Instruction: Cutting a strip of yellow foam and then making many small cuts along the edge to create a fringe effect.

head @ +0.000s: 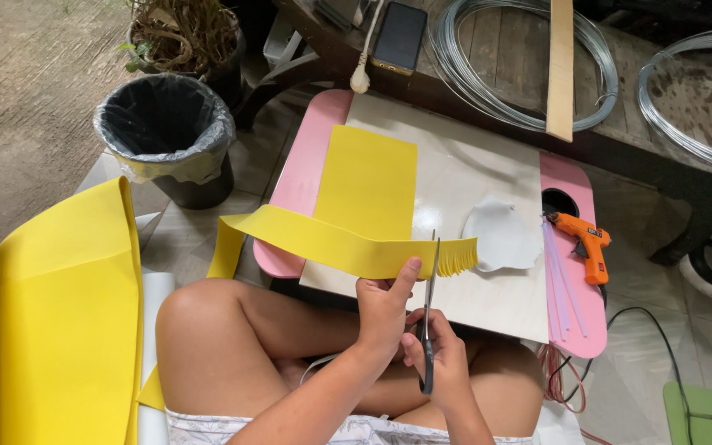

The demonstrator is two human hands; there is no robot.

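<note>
Yellow foam strip [331,241] spans from the left of the pink table [311,156] to its front middle, held above the pale board [488,305]; its right end is already cut into a fringe. At far left, large yellow foam sheets [67,313] lie folded, cut off by the frame edge. Behind them stands a black bin [166,136] lined with a clear bag; its contents cannot be made out. A flat yellow sheet [366,181] lies on the board. Left hand [382,309] pinches the strip's lower edge, thumb up against it. Right hand [445,367] is closed around the handles of the scissors [430,313], blades upright at the strip beside the fringe; the handles are mostly hidden by the fingers. Further right lie a white cut-out piece [504,235], glue sticks [560,284] and an orange glue gun [587,247]. Wire coils [488,99] rest on the bench behind.
</note>
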